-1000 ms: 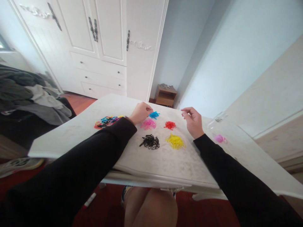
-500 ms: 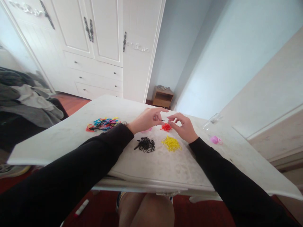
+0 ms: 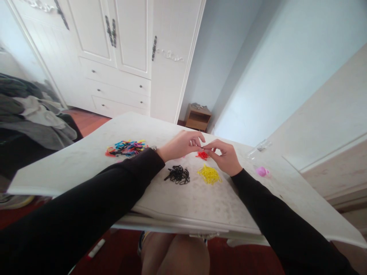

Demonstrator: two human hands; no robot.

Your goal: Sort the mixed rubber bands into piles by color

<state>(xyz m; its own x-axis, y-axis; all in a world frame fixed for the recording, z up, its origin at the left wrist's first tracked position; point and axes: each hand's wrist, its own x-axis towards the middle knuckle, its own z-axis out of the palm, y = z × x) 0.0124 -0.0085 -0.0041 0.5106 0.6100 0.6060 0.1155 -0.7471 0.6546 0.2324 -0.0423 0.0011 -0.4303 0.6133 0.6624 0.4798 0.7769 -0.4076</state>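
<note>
My left hand (image 3: 185, 145) and my right hand (image 3: 226, 156) meet fingertip to fingertip above the table. Between them a small black rubber band (image 3: 202, 148) is pinched, mostly hidden by the fingers. Just below the fingertips lies a little pile of red rubber bands (image 3: 203, 155). Nearer to me are a pile of black rubber bands (image 3: 178, 175) and, to its right, a pile of yellow ones (image 3: 209, 174). A larger heap of mixed-colour rubber bands (image 3: 127, 148) sits left of my left wrist. Part of something pink is hidden behind my left hand.
The white table (image 3: 177, 204) has a pink object (image 3: 262, 171) and a clear plastic container (image 3: 258, 149) on its right side. A white wardrobe (image 3: 120, 76) and a small wooden cabinet (image 3: 198, 116) stand beyond. Clothes (image 3: 34, 114) are heaped at the left.
My right hand has moved to my left, its fingertips closing on the black rubber band that my left hand held. The whole view has shifted slightly.
</note>
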